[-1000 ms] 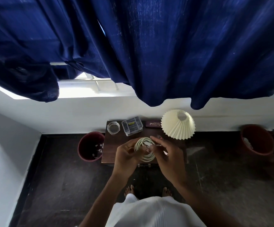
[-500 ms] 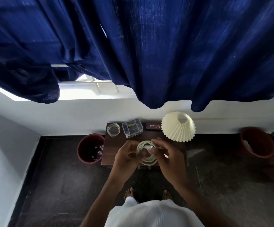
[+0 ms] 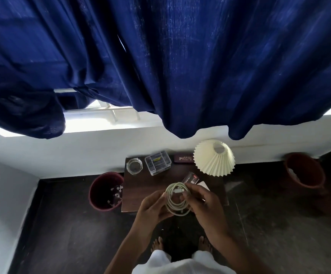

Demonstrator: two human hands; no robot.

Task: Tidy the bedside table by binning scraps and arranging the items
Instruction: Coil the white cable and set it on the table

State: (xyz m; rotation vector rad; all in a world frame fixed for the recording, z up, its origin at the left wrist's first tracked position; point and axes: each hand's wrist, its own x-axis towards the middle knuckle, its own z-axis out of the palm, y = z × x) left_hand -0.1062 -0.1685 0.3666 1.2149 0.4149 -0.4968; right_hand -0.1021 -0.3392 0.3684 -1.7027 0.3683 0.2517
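Hands grip the coiled white cable (image 3: 177,201): left (image 3: 152,207) cupping, right (image 3: 204,204) seemingly pinching its plug.

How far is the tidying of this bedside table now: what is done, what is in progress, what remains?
Looks done: white scraps lie in the dark red round bin; the clear glass bowl, clear plastic compartment box and dark spectacle case line the back of the dark wooden table. In hand: the left hand and right hand hold the coiled white cable. Left: placing the coil, and probably the small clear packet.
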